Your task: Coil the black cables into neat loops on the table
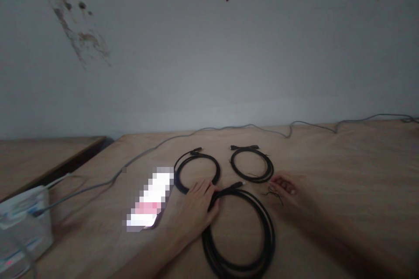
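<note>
Three coils of black cable lie on the wooden tabletop (353, 174). The largest coil (269, 229) is nearest me, and my left hand (198, 207) grips its upper left side, thumb and fingers around the cable. Beyond those fingers is the back left coil (217, 168), partly covered by them. At the back right rests the smallest coil (269, 165), with connector ends on top and thin ties around it. My right hand (288, 189), fingers curled, pinches a thin black twist tie (276, 195) just right of the big coil.
Left of my left hand lies a phone (152, 200) with a bright, blurred-out screen. A white power strip (28, 226) sits at the far left. From it a grey cord (157, 146) runs along the back edge by the wall (209, 65).
</note>
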